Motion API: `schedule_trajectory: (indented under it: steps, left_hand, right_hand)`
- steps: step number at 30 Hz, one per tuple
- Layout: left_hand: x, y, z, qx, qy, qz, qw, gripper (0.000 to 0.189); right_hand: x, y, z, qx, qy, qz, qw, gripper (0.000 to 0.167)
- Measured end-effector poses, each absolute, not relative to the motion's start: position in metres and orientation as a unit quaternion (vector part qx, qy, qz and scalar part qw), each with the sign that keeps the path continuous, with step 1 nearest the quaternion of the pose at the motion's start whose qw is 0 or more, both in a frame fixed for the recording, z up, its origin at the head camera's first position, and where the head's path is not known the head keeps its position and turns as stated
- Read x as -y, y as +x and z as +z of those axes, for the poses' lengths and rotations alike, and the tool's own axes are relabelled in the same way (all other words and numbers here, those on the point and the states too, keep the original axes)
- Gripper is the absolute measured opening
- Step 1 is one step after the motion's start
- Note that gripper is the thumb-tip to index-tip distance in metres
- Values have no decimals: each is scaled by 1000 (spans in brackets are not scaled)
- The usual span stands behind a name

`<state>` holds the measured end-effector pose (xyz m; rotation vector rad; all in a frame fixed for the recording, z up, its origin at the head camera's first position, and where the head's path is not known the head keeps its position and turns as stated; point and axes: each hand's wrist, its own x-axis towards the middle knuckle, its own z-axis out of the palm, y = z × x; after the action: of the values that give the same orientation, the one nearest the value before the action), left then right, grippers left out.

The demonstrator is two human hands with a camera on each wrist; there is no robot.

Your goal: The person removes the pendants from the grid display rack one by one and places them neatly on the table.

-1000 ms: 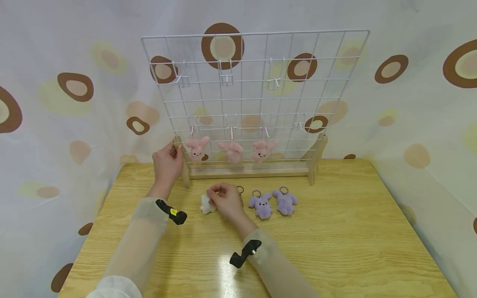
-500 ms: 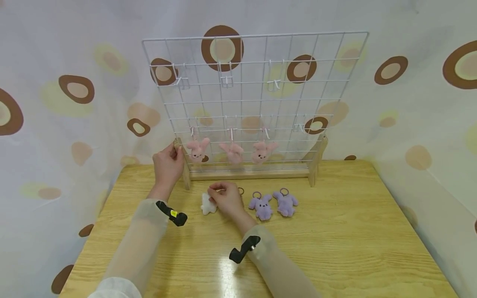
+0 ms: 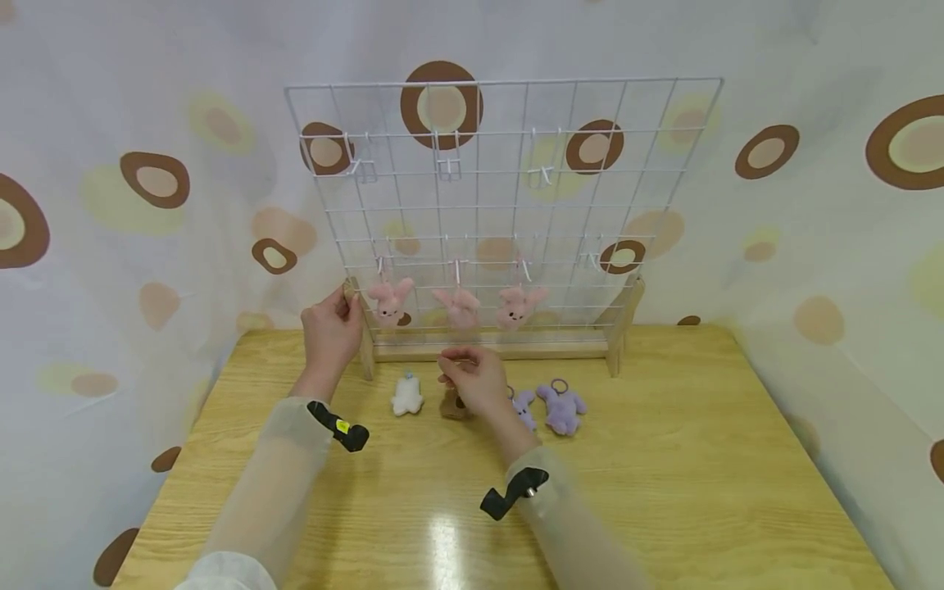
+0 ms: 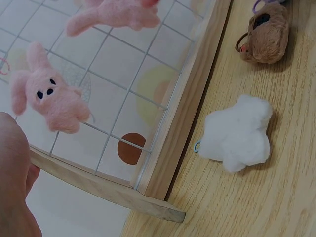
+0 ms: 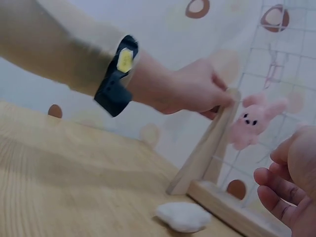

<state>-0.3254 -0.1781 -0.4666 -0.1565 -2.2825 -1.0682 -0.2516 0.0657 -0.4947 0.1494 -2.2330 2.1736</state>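
Note:
My left hand (image 3: 332, 332) pinches the top of the left wooden post (image 5: 212, 143) of a white wire grid rack. Loosely bent and holding nothing, the fingers of my right hand (image 3: 479, 383) hover over a brown plush keychain (image 4: 269, 37), partly covering it in the head view. To its left on the table lies a white plush keychain (image 3: 407, 396) with a small blue loop. Three pink bunny plush keychains (image 3: 390, 301) hang from hooks on the lower grid. Two purple bunny keychains (image 3: 563, 410) lie right of my hand, one partly hidden.
Several white hooks (image 3: 448, 168) sit on the upper part of the grid (image 3: 501, 205), and another is at its lower right. The wooden base bar (image 3: 546, 350) runs along the table's (image 3: 664, 475) back. A patterned cloth stands behind.
My right hand has let go of the white plush keychain and moved right, over the brown one. The white keychain now lies in full view. My left hand keeps its hold on the post.

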Motion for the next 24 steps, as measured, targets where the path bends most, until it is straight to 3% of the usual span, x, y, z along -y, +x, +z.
schedule_trajectory:
  steps: [18,24]
  left_hand:
    - [178,-322,-466,864,-59,-402,297,18]
    - [177,-323,-465,861,-64,-401,306,17]
  right_hand:
    - [-155,-293,-431,703,36,692,160,18]
    - [-166,-305,-424,722,14,672,161,23]
